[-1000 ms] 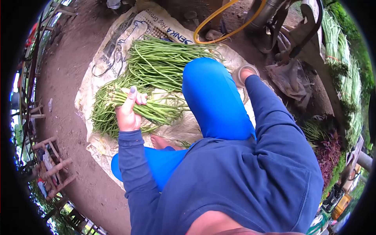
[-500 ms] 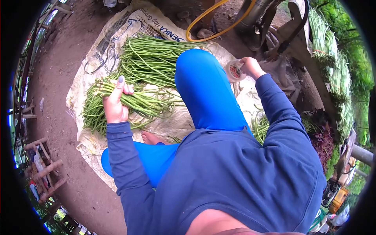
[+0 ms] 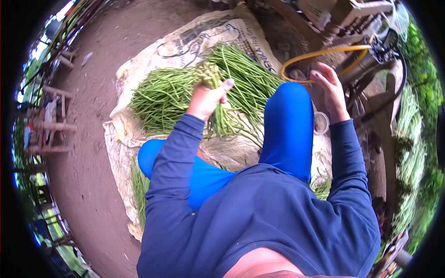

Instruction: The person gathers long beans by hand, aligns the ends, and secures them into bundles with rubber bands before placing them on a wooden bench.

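My left hand (image 3: 207, 99) is closed around a bunch of long green string beans (image 3: 222, 121). The bunch is held upright, its gathered ends (image 3: 208, 73) showing above my fist and the loose ends trailing below. My right hand (image 3: 330, 88) is raised to the right of my blue-clad knee, fingers apart and slightly bent; anything small in it is not visible. Just below that hand, a clear round tub (image 3: 321, 123) stands beside my knee. Loose string beans lie in a left pile (image 3: 160, 95) and a right pile (image 3: 252, 76), beyond my left hand.
The beans lie on a spread, printed woven sack (image 3: 185, 44) over bare dirt (image 3: 88, 153). A yellow hose (image 3: 324, 52) curves beyond my right hand. Bundled beans (image 3: 410, 134) line a ledge at far right. Wooden framework (image 3: 53, 125) stands at left.
My right hand has come out of the tub and risen. My left hand has turned the bean bunch from lying sideways to upright. The camera view has also shifted.
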`<state>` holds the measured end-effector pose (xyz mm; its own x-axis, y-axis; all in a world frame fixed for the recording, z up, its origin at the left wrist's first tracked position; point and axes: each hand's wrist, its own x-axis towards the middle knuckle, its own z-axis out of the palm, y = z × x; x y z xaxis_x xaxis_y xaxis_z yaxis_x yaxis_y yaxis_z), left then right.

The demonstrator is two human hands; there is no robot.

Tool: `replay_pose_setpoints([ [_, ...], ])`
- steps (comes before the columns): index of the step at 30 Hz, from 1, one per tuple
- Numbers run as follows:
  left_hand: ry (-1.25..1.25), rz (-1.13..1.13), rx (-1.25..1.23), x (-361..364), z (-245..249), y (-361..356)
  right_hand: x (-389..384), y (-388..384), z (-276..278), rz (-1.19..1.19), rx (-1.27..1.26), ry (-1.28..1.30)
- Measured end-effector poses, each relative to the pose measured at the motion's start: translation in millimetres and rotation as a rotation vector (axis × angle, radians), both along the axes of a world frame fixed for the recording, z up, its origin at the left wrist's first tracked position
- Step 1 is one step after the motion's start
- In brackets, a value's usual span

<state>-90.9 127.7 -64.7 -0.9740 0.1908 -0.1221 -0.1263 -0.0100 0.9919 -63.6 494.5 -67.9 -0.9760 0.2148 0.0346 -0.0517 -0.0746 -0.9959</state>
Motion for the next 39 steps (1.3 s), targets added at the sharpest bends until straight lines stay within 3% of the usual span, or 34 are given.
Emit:
replay_pose_setpoints([
  [3, -0.017, -0.131, -0.165, -1, -5, 0, -4, -96, 89, 0.389, -0.186, 0.028],
  [5, -0.001, -0.175, -0.227, 9, 7, 10, -4, -138, 123, 0.761, 0.104, 0.089],
  [6, 0.048, -0.212, -0.189, 14, 7, 13, -1, -163, 136, 0.891, 0.337, 0.24],
  [7, 0.108, -0.24, 0.251, 23, -1, 17, 1, -186, 144, 1.008, 0.574, 0.4],
  [8, 0.119, -0.212, 0.251, 20, -12, 19, -1, -204, 146, 1.167, 0.633, 0.313],
  [9, 0.456, -0.26, -0.083, 14, -26, 22, -10, -220, 130, 1.191, 0.812, 0.608],
  [11, 1.084, -0.335, -0.792, 3, -48, 25, -27, -227, 88, 1.108, 1.332, 0.572],
  [12, 1.095, -0.304, -0.957, 1, -52, 24, -44, -224, 72, 1.24, 1.291, 0.382],
  [13, 0.427, -0.589, -0.889, 7, -34, 10, -59, -218, 55, 1.364, 1.245, 0.184],
  [14, 0.471, -0.605, -0.844, 9, -38, 9, -68, -215, 35, 1.414, 1.26, -0.082],
  [15, 0.515, -0.613, -0.802, 10, -41, 8, -53, -237, 76, 1.411, 1.436, -0.401],
  [16, 0.68, -0.702, -0.938, 14, -26, 5, -55, -235, 70, 1.458, 1.392, -0.35],
  [17, 0.309, -0.643, -0.756, 18, -14, 3, -60, -230, 63, 1.503, 1.344, -0.302],
  [21, 0.217, -0.255, -0.747, 19, -7, -7, -80, -224, 72, 1.381, 1.045, -0.477],
  [25, 0.234, -0.269, -0.801, 19, -9, -8, -90, -217, 45, 1.441, 0.838, -0.506],
  [27, 0.298, -0.32, -0.814, 19, -15, -11, -76, -214, 29, 1.353, 0.664, -0.044],
  [28, 0.227, -0.307, -0.816, 16, -20, -12, -60, -226, 54, 1.305, 1.11, 0.185],
  [29, 0.158, -0.291, -0.815, 9, -31, -11, -35, -236, 66, 1.032, 1.648, 0.572],
  [31, 0.056, -0.216, -0.732, -3, -28, -25, -33, -236, 72, 0.921, 1.543, 0.601],
  [32, -0.015, -0.188, -0.467, -7, -12, -36, -50, -222, 63, 0.787, 1.496, 0.607],
  [33, -0.083, -0.165, -0.204, -9, 2, -45, -67, -215, 50, 0.581, 1.507, 0.522],
  [35, -0.039, -0.049, 0.311, -10, 16, -57, -94, -194, 27, 0.499, 1.339, 0.189],
  [36, -0.025, 0.001, 0.391, -14, 20, -61, -112, -185, 10, 0.557, 1.228, 0.013],
  [37, -0.04, 0.066, 0.443, -18, 17, -62, -118, -179, 8, 0.769, 0.614, -0.328],
  [39, -0.091, 0.176, 0.618, -21, 12, -61, -119, -174, -1, 1.017, -0.75, -0.17],
])
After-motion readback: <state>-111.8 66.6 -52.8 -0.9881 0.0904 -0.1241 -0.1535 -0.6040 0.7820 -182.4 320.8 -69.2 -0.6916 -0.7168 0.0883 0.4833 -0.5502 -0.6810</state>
